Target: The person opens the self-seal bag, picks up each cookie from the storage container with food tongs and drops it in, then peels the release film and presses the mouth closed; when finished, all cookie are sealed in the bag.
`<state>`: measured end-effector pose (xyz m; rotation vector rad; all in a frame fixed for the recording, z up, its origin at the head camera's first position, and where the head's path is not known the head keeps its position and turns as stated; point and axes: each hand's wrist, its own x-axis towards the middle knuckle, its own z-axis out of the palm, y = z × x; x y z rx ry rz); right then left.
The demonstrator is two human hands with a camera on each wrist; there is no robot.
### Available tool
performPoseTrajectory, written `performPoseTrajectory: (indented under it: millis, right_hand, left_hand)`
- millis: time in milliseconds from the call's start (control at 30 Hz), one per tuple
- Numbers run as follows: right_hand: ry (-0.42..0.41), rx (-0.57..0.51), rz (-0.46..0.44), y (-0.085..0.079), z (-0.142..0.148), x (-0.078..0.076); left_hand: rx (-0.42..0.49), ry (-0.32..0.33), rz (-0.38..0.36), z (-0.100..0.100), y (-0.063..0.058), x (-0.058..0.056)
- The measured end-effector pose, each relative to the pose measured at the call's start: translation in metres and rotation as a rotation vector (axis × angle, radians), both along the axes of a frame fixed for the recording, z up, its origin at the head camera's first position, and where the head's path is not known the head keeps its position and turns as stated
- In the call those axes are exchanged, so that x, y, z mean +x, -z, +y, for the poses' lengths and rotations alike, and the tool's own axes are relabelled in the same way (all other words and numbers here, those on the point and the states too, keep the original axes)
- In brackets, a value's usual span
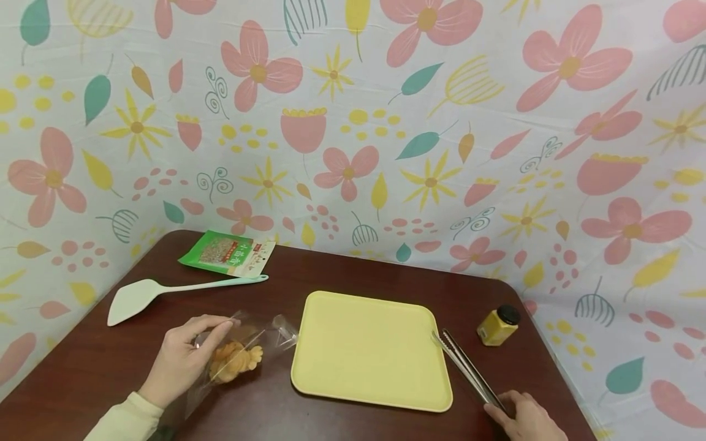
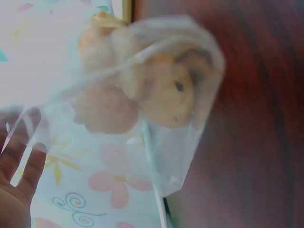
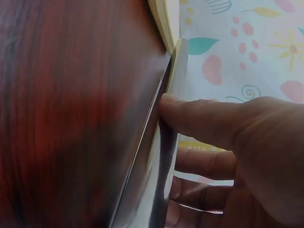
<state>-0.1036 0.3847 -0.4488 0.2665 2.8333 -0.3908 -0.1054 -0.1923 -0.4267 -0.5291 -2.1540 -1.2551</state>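
My left hand (image 1: pixel 184 355) pinches the upper edge of a clear plastic bag (image 1: pixel 276 334) between thumb and fingers, left of the tray. Inside the bag are golden-brown pieces that look baked (image 1: pixel 236 361); in the left wrist view one pale brown piece (image 2: pixel 166 92) bears a dark spot, blurred through the plastic. At the right, my right hand (image 1: pixel 526 418) grips metal tongs (image 1: pixel 474 373), thumb on one side and fingers on the other. The tongs' tips lie at the right edge of the yellow tray (image 1: pixel 372 349). In the right wrist view, the tongs (image 3: pixel 161 137) slant up from below.
Behind the left hand lie a pale spatula (image 1: pixel 135 299) and a green packet (image 1: pixel 226 252). A yellow jar (image 1: pixel 496 327) with a black lid stands right of the tongs. The dark wooden table (image 1: pixel 342 269) meets a flower-patterned cloth (image 1: pixel 353 122) at the back.
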Motion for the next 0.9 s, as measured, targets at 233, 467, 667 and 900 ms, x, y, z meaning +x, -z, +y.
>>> performPoseTrajectory:
  millis: [233, 467, 667, 900]
  right_hand:
    - [0.019, 0.016, -0.008, -0.001, 0.003, 0.001]
    - [0.052, 0.010, -0.064, -0.006, 0.002, 0.001]
    - [-0.003, 0.002, -0.069, -0.006, 0.011, 0.006]
    - [0.028, 0.005, -0.095, 0.000, 0.023, 0.012]
  left_hand:
    - [0.026, -0.002, -0.044, -0.001, -0.006, 0.002]
    - [0.053, -0.013, -0.053, 0.002, -0.011, 0.004]
    - [0.058, -0.028, -0.048, 0.012, -0.038, 0.016]
    - [0.100, -0.036, -0.071, 0.009, -0.034, 0.015]
